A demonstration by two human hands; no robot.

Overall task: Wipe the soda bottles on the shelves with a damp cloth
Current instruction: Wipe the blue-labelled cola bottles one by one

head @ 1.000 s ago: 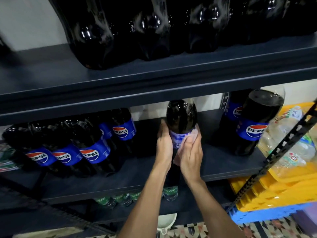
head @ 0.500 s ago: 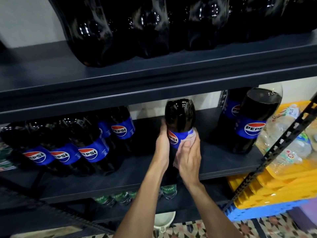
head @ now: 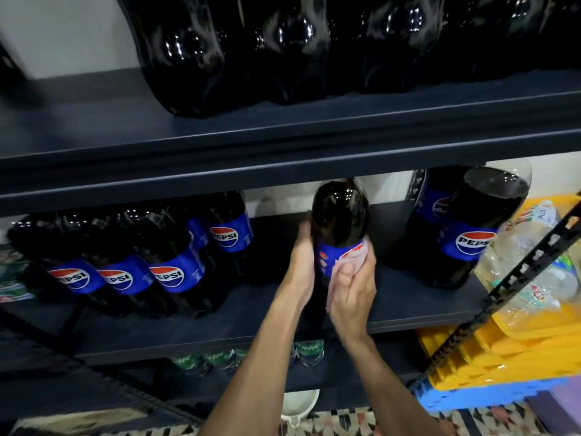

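A dark Pepsi bottle with a blue label stands at the front of the middle shelf. My left hand grips its left side. My right hand presses a pink cloth against the label on the bottle's right front. The cloth is mostly hidden under my fingers, and the bottle's lower half is hidden behind both hands.
Several Pepsi bottles stand in a row at the left of the same shelf, two more at the right. Large dark bottles fill the upper shelf. Green-labelled bottles stand below. Yellow crates with clear bottles sit at the right.
The bottle has turned in my hands, so the label shows a different face. My right hand with the cloth has slid slightly over the label. My left hand has kept its hold.
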